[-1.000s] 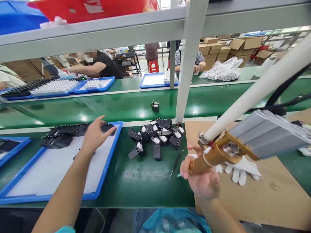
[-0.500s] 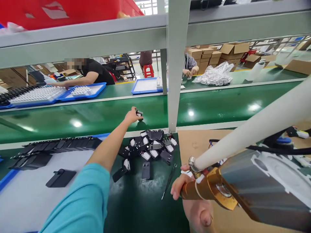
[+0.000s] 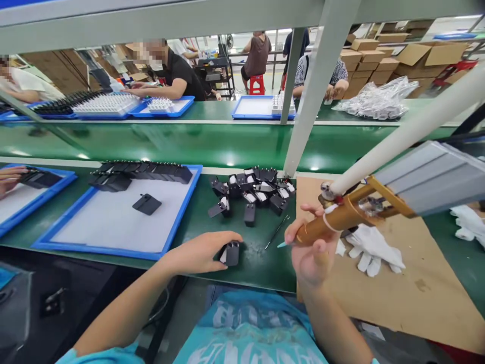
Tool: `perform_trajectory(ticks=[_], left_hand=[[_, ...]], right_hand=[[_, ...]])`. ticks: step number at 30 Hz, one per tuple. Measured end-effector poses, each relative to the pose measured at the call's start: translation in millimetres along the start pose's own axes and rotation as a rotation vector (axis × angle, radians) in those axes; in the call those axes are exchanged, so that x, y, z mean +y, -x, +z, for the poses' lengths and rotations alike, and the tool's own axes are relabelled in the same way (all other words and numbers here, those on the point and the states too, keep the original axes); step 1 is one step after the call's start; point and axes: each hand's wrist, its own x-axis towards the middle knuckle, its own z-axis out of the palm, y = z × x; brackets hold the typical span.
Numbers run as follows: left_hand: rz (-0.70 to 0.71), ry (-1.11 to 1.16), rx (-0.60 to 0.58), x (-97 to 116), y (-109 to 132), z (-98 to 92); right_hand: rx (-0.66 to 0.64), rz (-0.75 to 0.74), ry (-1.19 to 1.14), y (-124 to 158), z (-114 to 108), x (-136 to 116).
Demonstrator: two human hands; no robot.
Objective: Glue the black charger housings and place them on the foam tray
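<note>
My left hand (image 3: 204,253) is closed on a black power adapter (image 3: 231,254) at the near edge of the green bench, thumb on one side and fingers on the other. A pale face shows inside its housing. In my right hand (image 3: 311,253) lies a bronze-barrelled tool (image 3: 329,225) with a pointed teal tip (image 3: 282,244), directed left. The fingers curl around its barrel. Beyond my hands is a pile of black adapters (image 3: 261,189), several showing white parts. One adapter (image 3: 249,215) stands apart in front, and tweezers (image 3: 276,232) lie beside it.
A blue-rimmed tray (image 3: 162,253) on the left holds a row of black adapters and a loose one (image 3: 147,203). White gloves (image 3: 373,247) lie on cardboard (image 3: 420,288). A post (image 3: 306,91) rises behind the pile. Another person's hand (image 3: 11,179) is at far left.
My left hand has come back from the green belt to the near bench edge, with an adapter in it. The tool stays in my right hand, and the view has shifted to show more bench.
</note>
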Motion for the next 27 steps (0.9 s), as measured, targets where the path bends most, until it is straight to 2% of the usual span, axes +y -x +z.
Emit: perform_trajectory(ticks=[2,4,6,9,11,16,19,22,27], left_hand=[[0.100,0.044,-0.007,-12.5,-5.6,20.9],[0.144,0.070,0.051,-18.8,-8.4,36.8],[0.115,0.071,0.172,-18.5,-8.5,51.4],[0.053,0.087,0.441,-15.4,-8.2,74.0],[0.040,0.173,0.603,-17.1,-9.4,88.1],[-0.071,0.525,0.859,-27.6,-13.7,114.6],[-0.105,0.482,0.995,-25.9,-15.7,125.5],[-0.136,0.414,1.063,-20.6,-18.5,130.4],[-0.228,0.456,1.027,-21.4,-25.9,124.5]], right_hand=[[-0.005,-0.002,0.019,0.9,1.9,-1.1],[-0.005,0.000,0.029,2.0,3.5,-2.0],[-0.007,0.005,0.023,3.4,4.7,-2.3],[-0.007,0.015,0.000,5.2,6.9,-2.2],[-0.009,0.026,-0.020,5.7,9.8,-2.1],[-0.029,0.059,-0.078,6.3,22.5,-0.4],[-0.048,0.062,-0.109,7.2,30.6,1.4],[-0.062,0.079,-0.134,8.3,37.5,1.8],[-0.071,0.110,-0.153,9.3,45.8,-0.3]])
